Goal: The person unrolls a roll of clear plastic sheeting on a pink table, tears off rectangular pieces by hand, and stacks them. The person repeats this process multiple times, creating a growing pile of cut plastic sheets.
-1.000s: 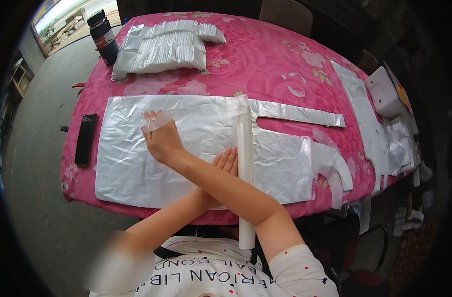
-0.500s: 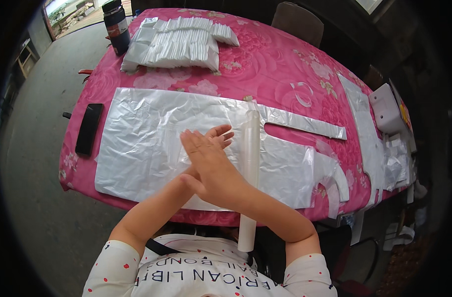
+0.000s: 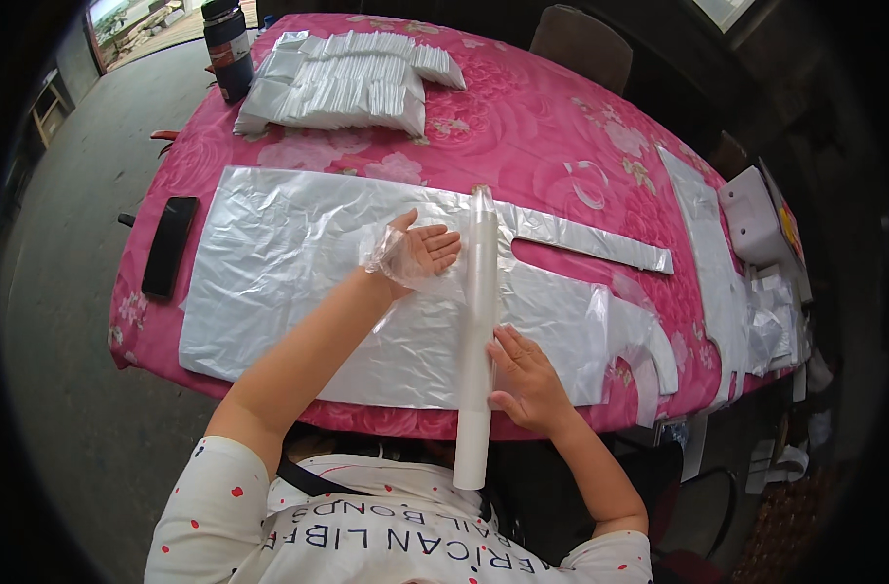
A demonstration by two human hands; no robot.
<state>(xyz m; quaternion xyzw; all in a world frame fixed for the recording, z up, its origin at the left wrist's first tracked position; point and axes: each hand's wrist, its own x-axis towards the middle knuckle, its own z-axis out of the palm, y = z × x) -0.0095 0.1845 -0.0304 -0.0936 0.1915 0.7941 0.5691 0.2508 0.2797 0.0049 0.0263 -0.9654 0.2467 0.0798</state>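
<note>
My left hand is open, palm up, over a flat stack of silvery white plastic bags. Crumpled clear film clings around its wrist and palm edge. A long translucent white tube or roll lies across the stack, its near end jutting past the table edge towards me. Just right of it, my right hand has its fingers stretched apart. Its fingertips reach the side of the roll without wrapping round it.
Folded white bags are piled at the far left beside a dark bottle. A black phone lies on the pink floral tablecloth. More plastic bags and a white box occupy the right end. A chair stands behind.
My hands have come apart from being crossed. The right hand has moved right and nearer to me, beside the roll. The left now lies palm up, with film showing round its wrist.
</note>
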